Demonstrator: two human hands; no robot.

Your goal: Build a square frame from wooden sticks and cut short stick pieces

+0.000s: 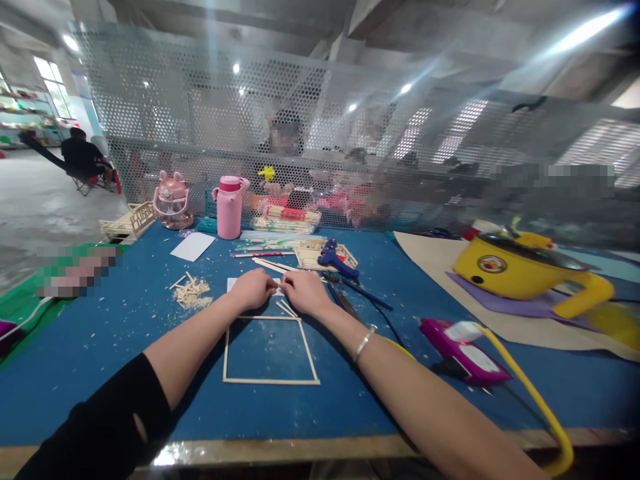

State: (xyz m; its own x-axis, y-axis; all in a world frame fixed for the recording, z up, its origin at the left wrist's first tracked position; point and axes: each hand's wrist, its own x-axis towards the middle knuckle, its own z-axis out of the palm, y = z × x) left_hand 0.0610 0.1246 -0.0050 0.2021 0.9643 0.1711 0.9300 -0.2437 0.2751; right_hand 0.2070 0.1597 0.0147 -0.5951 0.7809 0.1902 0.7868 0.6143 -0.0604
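Observation:
My left hand (253, 289) and my right hand (305, 291) meet above the blue table, fingers pinched together almost tip to tip. Whatever they hold between them is too small and hidden to make out. Under the left hand the edge of a piece of white paper (231, 284) shows. Short thin wooden sticks (287, 308) lie just below the fingers. Nearer to me, between my forearms, a four-sided frame of wooden sticks (273, 381) lies flat. Longer sticks (269, 265) lie just beyond the hands.
A blue glue gun (337, 259) rests by a small wooden model behind my right hand. Wood scraps (191, 292) are heaped at left. A pink bottle (229, 208) stands at the back. Rightward are a purple power strip (467, 352) with a yellow cord and a yellow electric pot (520, 267).

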